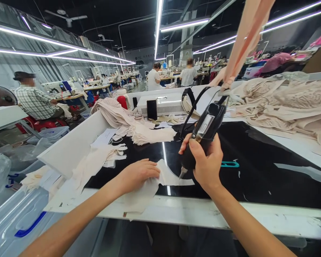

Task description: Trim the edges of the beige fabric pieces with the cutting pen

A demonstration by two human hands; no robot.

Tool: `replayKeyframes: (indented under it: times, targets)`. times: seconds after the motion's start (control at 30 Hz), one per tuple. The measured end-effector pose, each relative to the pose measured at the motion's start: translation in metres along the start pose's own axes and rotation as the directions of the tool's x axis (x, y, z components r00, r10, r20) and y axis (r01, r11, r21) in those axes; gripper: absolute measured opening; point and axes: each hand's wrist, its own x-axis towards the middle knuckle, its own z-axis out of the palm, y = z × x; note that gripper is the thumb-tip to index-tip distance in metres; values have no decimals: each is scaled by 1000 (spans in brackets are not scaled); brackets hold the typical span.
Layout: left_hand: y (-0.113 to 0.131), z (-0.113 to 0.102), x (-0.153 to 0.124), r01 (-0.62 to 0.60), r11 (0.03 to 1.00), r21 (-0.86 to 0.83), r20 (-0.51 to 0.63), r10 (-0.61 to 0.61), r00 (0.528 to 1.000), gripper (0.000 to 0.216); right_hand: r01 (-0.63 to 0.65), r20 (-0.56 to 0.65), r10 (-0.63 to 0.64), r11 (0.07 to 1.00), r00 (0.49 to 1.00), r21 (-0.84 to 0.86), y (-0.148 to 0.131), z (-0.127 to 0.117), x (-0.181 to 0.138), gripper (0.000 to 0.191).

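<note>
My left hand (139,175) lies flat on a cream fabric piece (167,174) at the front of the black tabletop, fingers stretched out and pressing it down. Part of this fabric hangs over the front edge. My right hand (207,160) is closed round a black hand tool (203,132) with a silver lever and a pointed metal nozzle. Its tip is at the curved edge of the fabric, just right of my left hand; whether it touches cannot be told. A peach cloth strip (246,43) and a black cable run up from the tool.
Stacked cream fabric pieces (152,132) lie behind, with more (96,160) at left. A white machine box (160,103) and a phone (151,109) stand at the back. Beige lace garments (289,103) are heaped right. A teal tool (230,164) lies nearby. People sit beyond.
</note>
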Motion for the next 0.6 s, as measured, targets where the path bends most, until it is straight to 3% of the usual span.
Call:
replayKeyframes:
  times: [0.13, 0.23, 0.4, 0.6]
  targets:
    - [6, 5, 13, 147, 989, -3, -128, -146, 981, 46, 13, -16, -13, 1000, 1000, 6, 5, -2, 3, 36]
    - [12, 13, 32, 219, 976, 8, -142, -215, 966, 49, 11, -10, -11, 1000, 1000, 11, 10, -4, 5, 39]
    - [15, 26, 56, 218, 974, 58, -93, -212, 973, 48, 2, -1, -2, 1000, 1000, -14, 9, -12, 2, 41]
    - [10, 37, 48, 173, 982, 79, -92, -166, 982, 38, -19, 8, 19, 1000, 1000, -6, 0, -26, -6, 43]
